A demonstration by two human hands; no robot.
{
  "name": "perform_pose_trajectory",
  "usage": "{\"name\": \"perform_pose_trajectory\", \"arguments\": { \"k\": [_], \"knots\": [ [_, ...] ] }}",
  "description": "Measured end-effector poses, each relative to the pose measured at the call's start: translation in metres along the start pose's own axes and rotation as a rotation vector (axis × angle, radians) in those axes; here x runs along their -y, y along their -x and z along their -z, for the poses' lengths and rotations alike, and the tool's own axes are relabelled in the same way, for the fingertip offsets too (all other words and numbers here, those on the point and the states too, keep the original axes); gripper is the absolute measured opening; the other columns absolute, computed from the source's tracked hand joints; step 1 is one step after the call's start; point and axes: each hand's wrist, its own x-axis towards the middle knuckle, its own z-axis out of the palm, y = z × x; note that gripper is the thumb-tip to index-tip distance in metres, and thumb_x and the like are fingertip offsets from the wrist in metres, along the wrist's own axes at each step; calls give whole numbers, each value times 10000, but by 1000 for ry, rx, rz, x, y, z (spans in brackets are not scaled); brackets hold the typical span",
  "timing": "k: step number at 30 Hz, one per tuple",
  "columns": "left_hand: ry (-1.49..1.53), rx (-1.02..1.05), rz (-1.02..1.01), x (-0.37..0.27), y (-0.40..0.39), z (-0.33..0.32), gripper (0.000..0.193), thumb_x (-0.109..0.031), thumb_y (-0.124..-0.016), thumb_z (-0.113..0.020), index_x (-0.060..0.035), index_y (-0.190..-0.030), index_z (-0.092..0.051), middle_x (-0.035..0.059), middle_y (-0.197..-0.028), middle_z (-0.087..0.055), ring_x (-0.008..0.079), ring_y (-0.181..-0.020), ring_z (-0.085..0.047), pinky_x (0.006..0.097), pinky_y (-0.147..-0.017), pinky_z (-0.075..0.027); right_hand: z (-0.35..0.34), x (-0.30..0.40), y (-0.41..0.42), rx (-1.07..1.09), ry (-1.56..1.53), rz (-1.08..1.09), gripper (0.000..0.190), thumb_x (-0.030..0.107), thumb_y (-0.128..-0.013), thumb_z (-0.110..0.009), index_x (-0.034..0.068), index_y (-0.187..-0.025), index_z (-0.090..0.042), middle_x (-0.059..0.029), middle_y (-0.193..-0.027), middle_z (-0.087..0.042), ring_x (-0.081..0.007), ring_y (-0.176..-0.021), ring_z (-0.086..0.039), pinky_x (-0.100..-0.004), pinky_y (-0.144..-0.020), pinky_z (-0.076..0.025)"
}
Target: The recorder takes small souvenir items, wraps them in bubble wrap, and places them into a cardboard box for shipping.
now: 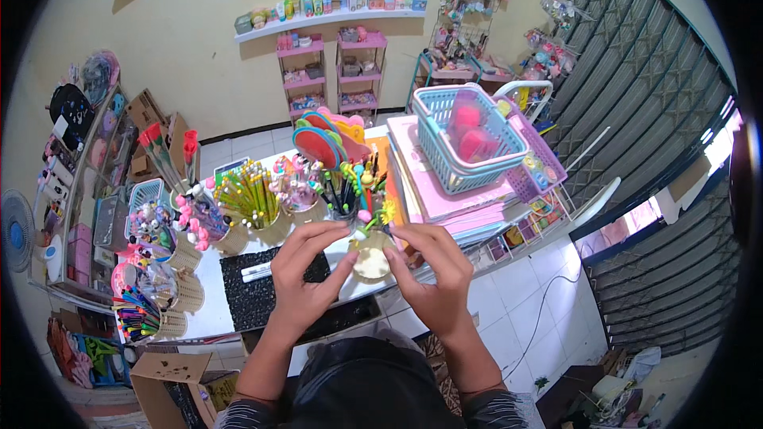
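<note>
A cream plastic basket cup (371, 257) stands near the front edge of the white table (208, 304), between my two hands. My left hand (313, 271) is beside the cup, fingers curved and the thumb apart. Opposite it, my right hand (430, 271) curves around the other side, its fingers near a yellow flower-topped pen (388, 212). Whether the fingertips touch the cup or the pens behind it cannot be told. Left of my left hand lies a white marker (256, 272) on a black glittery mat (238, 301). Behind the cup, black pens (341, 196) stand in a holder.
Several cups of pens and pencils (249, 193) line the table's back and left. Stacked books (441, 202) carry a light blue basket (438, 161) at right, beside a purple basket (539, 182). An open cardboard box (173, 369) stands below at left.
</note>
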Motion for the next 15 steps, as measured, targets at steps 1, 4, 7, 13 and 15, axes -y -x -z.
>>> {"name": "perform_pose_trajectory", "arguments": {
  "k": [1, 4, 7, 13, 15],
  "knots": [
    [2, -5, -8, -1, -5, -3, 417, -38, -819, -920, -28, -1216, -792, 165, -1213, -780, 311, -1130, -757, 398, -998, -577, 0, -2, -6, -3, 3, 9, 357, 4, -927, -841, -12, -1276, -766, -161, -1201, -752, -258, -914, -765, -331, -744, -619],
    [-8, 39, 68, 1, -16, -10, 393, -49, -834, -910, -10, -1206, -789, 152, -1205, -770, 278, -1118, -748, 385, -967, -583, -5, -11, -17, 70, 22, -72, 306, 57, -969, -788, 21, -1273, -790, -170, -1321, -685, -320, -954, -730, -394, -812, -598],
    [-40, 41, 92, 5, -15, -12, 351, -39, -844, -908, -1, -1175, -798, 145, -1152, -777, 257, -1068, -761, 367, -924, -595, -7, -19, -23, 119, 127, 60, 349, 44, -918, -808, 47, -1267, -802, -154, -1330, -682, -330, -1033, -675, -425, -868, -571],
    [71, 63, 207, 6, -8, -14, 243, -19, -894, -870, 14, -1128, -814, 149, -1035, -795, 250, -939, -782, 357, -894, -605, -22, -26, -22, 101, 277, 130, 308, 81, -865, -836, 91, -1173, -852, -112, -1319, -682, -350, -1163, -579, -457, -975, -486],
    [67, 58, 190, 9, -7, -15, 257, -25, -890, -876, 13, -1136, -812, 147, -1044, -794, 245, -944, -782, 354, -895, -604, -24, -32, -21, 89, 268, 139, 295, 82, -864, -836, 96, -1158, -858, -108, -1314, -682, -344, -1164, -579, -451, -970, -481]
  ]
}}
